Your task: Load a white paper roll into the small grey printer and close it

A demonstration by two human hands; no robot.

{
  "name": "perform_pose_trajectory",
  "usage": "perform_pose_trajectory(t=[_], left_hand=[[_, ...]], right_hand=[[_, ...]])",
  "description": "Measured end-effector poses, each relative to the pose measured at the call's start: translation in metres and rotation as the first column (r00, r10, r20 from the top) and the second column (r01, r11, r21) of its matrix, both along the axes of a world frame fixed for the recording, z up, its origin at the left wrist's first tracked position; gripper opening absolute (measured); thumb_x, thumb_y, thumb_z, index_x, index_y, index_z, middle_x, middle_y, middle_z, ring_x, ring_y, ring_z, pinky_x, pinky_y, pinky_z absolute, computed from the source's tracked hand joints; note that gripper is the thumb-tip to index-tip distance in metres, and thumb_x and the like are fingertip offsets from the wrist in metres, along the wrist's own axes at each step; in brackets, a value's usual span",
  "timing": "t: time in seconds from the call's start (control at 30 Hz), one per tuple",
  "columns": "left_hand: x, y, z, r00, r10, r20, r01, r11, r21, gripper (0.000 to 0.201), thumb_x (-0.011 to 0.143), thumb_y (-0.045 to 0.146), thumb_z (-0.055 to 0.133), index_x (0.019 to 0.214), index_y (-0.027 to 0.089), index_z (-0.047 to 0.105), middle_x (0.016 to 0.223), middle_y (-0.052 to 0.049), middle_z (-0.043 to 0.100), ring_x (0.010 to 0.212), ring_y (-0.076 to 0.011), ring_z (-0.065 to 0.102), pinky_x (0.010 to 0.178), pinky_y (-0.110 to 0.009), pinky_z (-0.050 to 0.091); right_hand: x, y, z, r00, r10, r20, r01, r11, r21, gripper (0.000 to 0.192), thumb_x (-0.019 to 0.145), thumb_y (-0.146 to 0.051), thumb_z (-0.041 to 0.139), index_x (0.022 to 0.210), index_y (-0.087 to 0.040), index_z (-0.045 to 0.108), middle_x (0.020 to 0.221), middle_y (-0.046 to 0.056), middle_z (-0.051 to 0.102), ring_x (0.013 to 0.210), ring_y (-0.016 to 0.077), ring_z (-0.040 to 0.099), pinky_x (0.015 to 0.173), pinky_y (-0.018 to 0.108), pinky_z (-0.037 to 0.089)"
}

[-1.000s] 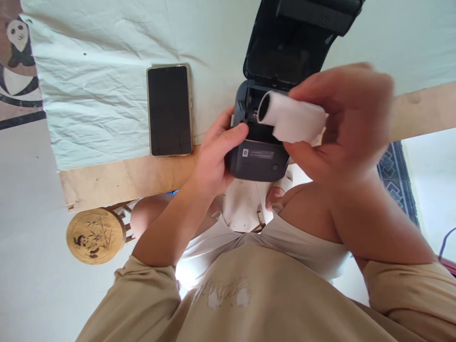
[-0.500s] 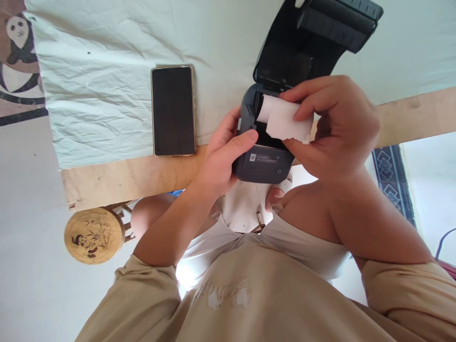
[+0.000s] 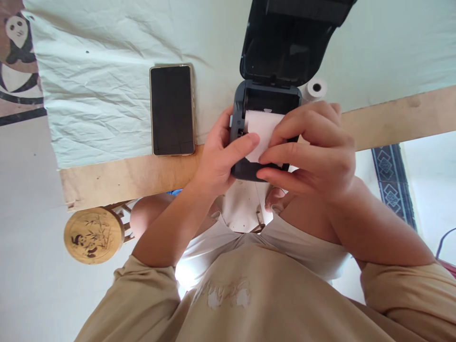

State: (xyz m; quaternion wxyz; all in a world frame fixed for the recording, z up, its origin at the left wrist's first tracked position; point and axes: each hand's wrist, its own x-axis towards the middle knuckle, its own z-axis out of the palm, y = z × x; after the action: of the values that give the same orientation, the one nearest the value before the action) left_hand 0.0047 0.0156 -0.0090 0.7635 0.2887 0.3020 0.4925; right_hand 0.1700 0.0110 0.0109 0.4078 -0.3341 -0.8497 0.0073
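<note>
A small black label or receipt printer (image 3: 238, 109) is held over the table's front edge, its hinged lid (image 3: 281, 50) swung fully back. My left hand (image 3: 221, 156) grips the printer's left side, thumb over the rim of the compartment. Inside the compartment sits a white paper roll (image 3: 262, 124), its loose end drawn toward me over the front part. My right hand (image 3: 317, 147) has its fingertips closed on the right side of that paper. Fingers hide the paper's right part and much of the printer's right side.
Another white paper roll (image 3: 315, 89) stands on the pale cloth just behind my right hand. A dark-screened phone (image 3: 172, 110) lies to the left. The wooden table edge (image 3: 138, 175) runs along the front, with a round wooden stool (image 3: 93, 236) below left.
The paper roll has gone down into the compartment, with its end now over the printer's front. My right hand has moved left and nearer me; the printer has turned, uncovering the other roll behind.
</note>
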Motion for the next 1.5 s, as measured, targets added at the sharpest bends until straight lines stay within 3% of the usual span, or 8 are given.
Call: perform_pose_trajectory(t=[0.13, 0.3, 0.47, 0.57, 0.73, 1.0, 1.27, 1.5], left_hand=[[-0.001, -0.001, 0.001, 0.998, -0.003, -0.059, 0.004, 1.000, 0.023, 0.039, 0.073, 0.013, 0.070, 0.108, 0.027, 0.058, 0.089, 0.004, 0.065, 0.079, -0.0123, 0.063, 0.073, -0.026, 0.052], [-0.002, -0.001, 0.001, 0.996, -0.021, -0.084, 0.025, 0.998, 0.051, 0.052, 0.071, 0.012, 0.070, 0.117, 0.027, 0.051, 0.095, 0.002, 0.065, 0.082, -0.0131, 0.065, 0.072, -0.025, 0.055], [0.001, -0.004, 0.003, 0.994, -0.014, -0.108, 0.023, 0.997, 0.080, 0.055, 0.068, 0.013, 0.072, 0.119, 0.025, 0.053, 0.103, -0.001, 0.063, 0.086, -0.0126, 0.064, 0.070, -0.021, 0.053], [0.005, -0.006, 0.006, 0.994, 0.017, -0.103, -0.009, 0.997, 0.079, 0.054, 0.066, 0.012, 0.071, 0.116, 0.024, 0.055, 0.099, -0.001, 0.063, 0.081, -0.0112, 0.062, 0.069, -0.020, 0.052], [0.008, -0.007, 0.007, 0.984, 0.098, -0.148, -0.090, 0.994, 0.058, 0.051, 0.064, 0.019, 0.071, 0.112, 0.025, 0.056, 0.096, 0.000, 0.063, 0.088, -0.0163, 0.065, 0.070, -0.023, 0.050], [0.012, -0.009, 0.015, 0.981, 0.148, -0.123, -0.145, 0.989, 0.035, 0.037, 0.067, 0.031, 0.067, 0.102, 0.025, 0.056, 0.093, -0.002, 0.063, 0.084, -0.0174, 0.064, 0.061, -0.024, 0.046], [0.008, -0.009, 0.008, 0.982, 0.090, -0.163, -0.088, 0.996, 0.021, 0.030, 0.073, 0.040, 0.068, 0.097, 0.024, 0.060, 0.083, -0.004, 0.064, 0.093, -0.0237, 0.066, 0.061, -0.028, 0.048], [0.000, -0.006, 0.005, 0.992, 0.055, -0.114, -0.049, 0.997, 0.054, 0.012, 0.080, 0.030, 0.061, 0.088, 0.022, 0.064, 0.074, -0.002, 0.063, 0.095, -0.0206, 0.067, 0.062, -0.026, 0.051]], right_hand=[[0.001, 0.001, 0.003, 0.990, -0.103, -0.095, 0.103, 0.995, -0.004, 0.003, 0.080, -0.026, 0.061, 0.083, -0.026, 0.061, 0.077, -0.003, 0.065, 0.069, 0.0142, 0.058, 0.069, 0.037, 0.048], [0.005, 0.002, 0.004, 0.969, -0.213, -0.128, 0.188, 0.966, -0.179, 0.021, 0.077, -0.021, 0.062, 0.098, -0.026, 0.061, 0.081, -0.002, 0.066, 0.071, 0.0141, 0.055, 0.067, 0.035, 0.049], [0.010, 0.005, 0.004, 0.852, -0.346, -0.393, 0.272, 0.934, -0.234, 0.038, 0.083, -0.032, 0.059, 0.119, -0.043, 0.055, 0.128, -0.006, 0.052, 0.124, 0.0204, 0.051, 0.059, 0.024, 0.047], [0.009, 0.007, 0.001, 0.804, -0.327, -0.496, 0.156, 0.922, -0.355, 0.037, 0.087, -0.039, 0.056, 0.124, -0.042, 0.051, 0.136, -0.005, 0.044, 0.114, 0.0169, 0.057, 0.052, 0.021, 0.044], [0.005, 0.008, -0.006, 0.786, -0.208, -0.583, -0.046, 0.920, -0.390, 0.029, 0.090, -0.047, 0.047, 0.101, -0.025, 0.063, 0.102, 0.001, 0.063, 0.059, 0.0065, 0.048, 0.052, 0.026, 0.040], [0.008, 0.007, -0.009, 0.870, -0.175, -0.460, -0.183, 0.753, -0.632, 0.044, 0.085, -0.048, 0.053, 0.125, -0.029, 0.047, 0.112, 0.002, 0.055, 0.057, 0.0035, 0.043, 0.043, 0.019, 0.036], [0.005, 0.008, -0.015, 0.863, -0.041, -0.504, -0.388, 0.583, -0.714, 0.058, 0.084, -0.038, 0.058, 0.131, -0.038, 0.024, 0.110, -0.001, 0.048, 0.076, 0.0062, 0.053, 0.057, 0.018, 0.050], [0.003, 0.011, -0.016, 0.893, -0.033, -0.449, -0.301, 0.699, -0.648, 0.060, 0.081, -0.040, 0.060, 0.132, -0.034, 0.029, 0.112, 0.002, 0.050, 0.080, 0.0096, 0.053, 0.064, 0.023, 0.050]])
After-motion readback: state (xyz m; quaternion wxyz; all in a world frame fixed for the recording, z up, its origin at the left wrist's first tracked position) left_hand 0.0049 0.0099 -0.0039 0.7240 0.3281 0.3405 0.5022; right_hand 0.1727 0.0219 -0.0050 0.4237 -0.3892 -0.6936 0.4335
